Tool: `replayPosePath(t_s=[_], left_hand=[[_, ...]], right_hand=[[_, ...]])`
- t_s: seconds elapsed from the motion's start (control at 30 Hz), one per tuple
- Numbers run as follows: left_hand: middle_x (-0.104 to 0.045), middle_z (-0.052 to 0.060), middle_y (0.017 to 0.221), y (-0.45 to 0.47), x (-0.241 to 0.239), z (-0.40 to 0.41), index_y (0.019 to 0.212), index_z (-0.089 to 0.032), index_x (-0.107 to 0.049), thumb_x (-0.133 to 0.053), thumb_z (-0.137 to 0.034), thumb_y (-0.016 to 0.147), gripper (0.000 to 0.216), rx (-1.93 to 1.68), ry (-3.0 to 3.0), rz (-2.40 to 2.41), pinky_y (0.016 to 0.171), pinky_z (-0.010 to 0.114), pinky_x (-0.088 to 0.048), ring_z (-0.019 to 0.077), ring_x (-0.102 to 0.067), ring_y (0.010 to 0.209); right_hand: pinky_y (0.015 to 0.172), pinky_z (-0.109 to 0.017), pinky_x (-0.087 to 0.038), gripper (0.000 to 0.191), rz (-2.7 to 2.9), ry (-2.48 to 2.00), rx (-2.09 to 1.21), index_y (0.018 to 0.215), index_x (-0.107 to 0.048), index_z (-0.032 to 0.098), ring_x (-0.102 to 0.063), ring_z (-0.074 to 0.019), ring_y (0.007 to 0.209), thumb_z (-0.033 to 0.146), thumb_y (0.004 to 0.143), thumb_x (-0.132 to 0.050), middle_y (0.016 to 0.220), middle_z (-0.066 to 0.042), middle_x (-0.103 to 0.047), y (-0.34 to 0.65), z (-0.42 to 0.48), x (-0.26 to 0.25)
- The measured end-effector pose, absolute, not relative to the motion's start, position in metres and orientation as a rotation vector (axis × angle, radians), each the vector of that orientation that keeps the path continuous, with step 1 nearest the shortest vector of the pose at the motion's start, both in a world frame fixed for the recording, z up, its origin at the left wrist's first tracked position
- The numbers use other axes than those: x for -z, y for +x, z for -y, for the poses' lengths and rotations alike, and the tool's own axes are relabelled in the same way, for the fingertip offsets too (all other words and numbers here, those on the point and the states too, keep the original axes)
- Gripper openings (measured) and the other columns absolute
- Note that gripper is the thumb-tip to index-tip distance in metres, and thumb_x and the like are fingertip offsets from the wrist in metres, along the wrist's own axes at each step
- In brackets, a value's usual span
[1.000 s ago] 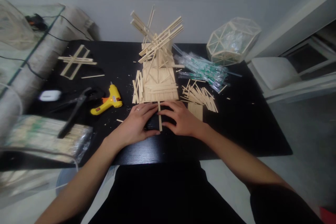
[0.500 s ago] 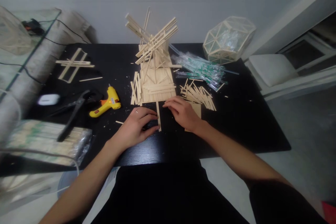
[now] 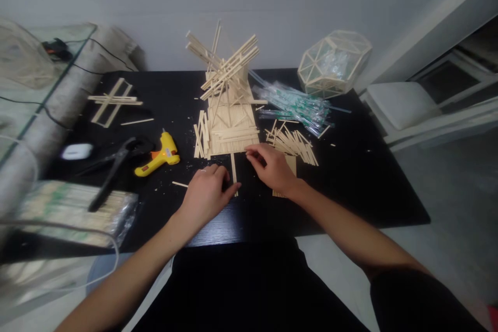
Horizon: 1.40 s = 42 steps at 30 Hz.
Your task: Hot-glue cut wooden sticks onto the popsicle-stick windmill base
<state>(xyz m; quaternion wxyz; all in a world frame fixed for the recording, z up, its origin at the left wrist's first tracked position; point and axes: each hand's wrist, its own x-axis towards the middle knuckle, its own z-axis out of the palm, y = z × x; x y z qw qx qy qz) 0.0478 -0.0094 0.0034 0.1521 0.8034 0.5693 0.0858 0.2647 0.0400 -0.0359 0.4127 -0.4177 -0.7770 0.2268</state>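
Note:
A model windmill of thin wooden sticks (image 3: 233, 142) stands on a slatted base, its crossed blades (image 3: 229, 70) at the top. Just in front of the base, a narrow pair of sticks (image 3: 234, 168) lies lengthwise on the black table. My left hand (image 3: 206, 192) is beside this pair, fingers curled and thumb stretched apart, its tip over the near end. To the right, my right hand (image 3: 274, 170) is by the base's front corner with fingertips drawn together; anything between them is too small to make out. A slatted panel (image 3: 291, 163) lies partly beneath it.
On the left lie a yellow glue gun (image 3: 165, 150), black cutters (image 3: 116, 166), a white case (image 3: 77, 151), a stick cross (image 3: 114, 101) and bagged sticks (image 3: 73, 207). Loose sticks (image 3: 293, 142), plastic wrappers (image 3: 298, 106) and a many-sided frame (image 3: 334, 65) are on the right.
My left fingers have drawn back from the stick pair and curled, while the thumb stays over its near end. My right fingertips have bent inward and shifted slightly right.

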Motion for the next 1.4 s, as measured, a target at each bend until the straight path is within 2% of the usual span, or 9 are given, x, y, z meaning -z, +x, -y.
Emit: replayPosePath(t_s=[0.27,0.53,0.73,0.83,0.93,1.03,1.1,1.23,1.4], left_hand=[[-0.071,0.006,0.095,0.042,-0.02,0.017,0.092,-0.02,-0.067,-0.065,-0.029,0.096,0.01,0.019,2.081,-1.649,0.075,0.035,-0.047,0.0247,-0.067,0.087],[-0.069,0.005,0.083,0.029,-0.004,0.019,0.086,-0.022,-0.067,-0.063,-0.027,0.091,0.008,-0.173,2.107,-1.533,0.063,0.032,-0.044,0.0223,-0.066,0.072],[-0.07,0.004,0.08,0.025,-0.012,0.017,0.086,-0.022,-0.066,-0.061,-0.029,0.093,0.011,-0.258,2.034,-1.475,0.063,0.032,-0.045,0.0211,-0.066,0.07],[-0.071,0.002,0.081,0.015,-0.022,0.01,0.089,-0.022,-0.067,-0.061,-0.036,0.096,0.017,-0.282,1.885,-1.411,0.066,0.031,-0.048,0.0197,-0.067,0.072],[-0.07,0.001,0.084,0.005,-0.029,-0.001,0.092,-0.021,-0.068,-0.064,-0.043,0.097,0.023,-0.396,1.758,-1.314,0.069,0.029,-0.051,0.0176,-0.066,0.076],[-0.071,0.001,0.085,0.0,-0.031,-0.012,0.095,-0.02,-0.07,-0.068,-0.043,0.095,0.023,-0.509,1.71,-1.262,0.073,0.029,-0.052,0.0164,-0.066,0.079],[-0.071,0.001,0.084,0.0,-0.031,-0.018,0.095,-0.02,-0.072,-0.07,-0.041,0.094,0.021,-0.542,1.71,-1.25,0.074,0.029,-0.053,0.0159,-0.066,0.078],[-0.075,0.002,0.086,0.006,-0.029,-0.021,0.093,-0.02,-0.074,-0.07,-0.038,0.093,0.019,-0.551,1.761,-1.259,0.075,0.031,-0.053,0.0172,-0.068,0.08],[-0.078,0.002,0.092,0.015,-0.028,-0.016,0.097,-0.021,-0.075,-0.07,-0.039,0.095,0.018,-0.558,1.813,-1.218,0.076,0.031,-0.055,0.0182,-0.071,0.084]], right_hand=[[0.085,-0.038,-0.061,0.028,1.863,-1.09,-0.584,0.126,-0.063,0.021,-0.072,-0.0203,0.086,0.017,0.099,-0.06,0.098,-0.006,-0.075,0.265,-0.038,0.032],[0.081,-0.038,-0.06,0.026,1.842,-1.146,-0.582,0.126,-0.061,0.023,-0.07,-0.0198,0.081,0.021,0.1,-0.059,0.099,-0.005,-0.076,0.266,-0.039,0.029],[0.083,-0.038,-0.06,0.028,1.757,-1.141,-0.649,0.129,-0.059,0.022,-0.071,-0.0197,0.084,0.026,0.101,-0.058,0.102,-0.006,-0.076,0.266,-0.038,0.025],[0.087,-0.038,-0.06,0.027,1.632,-1.159,-0.797,0.127,-0.061,0.021,-0.073,-0.0193,0.087,0.029,0.102,-0.059,0.1,-0.006,-0.077,0.266,-0.039,0.023],[0.085,-0.036,-0.061,0.024,1.486,-1.117,-1.136,0.115,-0.066,0.019,-0.074,-0.0194,0.089,0.039,0.102,-0.06,0.097,-0.007,-0.076,0.267,-0.044,0.022],[0.074,-0.033,-0.062,0.039,1.381,-1.004,-1.558,0.105,-0.07,0.018,-0.075,-0.0186,0.083,0.056,0.102,-0.059,0.095,-0.009,-0.076,0.268,-0.048,0.02],[0.073,-0.033,-0.063,0.045,1.346,-0.931,-1.739,0.105,-0.071,0.018,-0.075,-0.0186,0.082,0.061,0.099,-0.062,0.097,-0.009,-0.077,0.268,-0.047,0.016],[0.083,-0.033,-0.063,0.031,1.473,-0.948,-1.795,0.103,-0.076,0.019,-0.076,-0.0177,0.087,0.042,0.084,-0.086,0.097,-0.005,-0.08,0.266,-0.038,0.006],[0.083,-0.034,-0.062,0.023,1.622,-0.92,-1.855,0.103,-0.079,0.018,-0.075,-0.0153,0.079,0.035,0.087,-0.083,0.091,-0.004,-0.081,0.26,-0.027,0.007]])
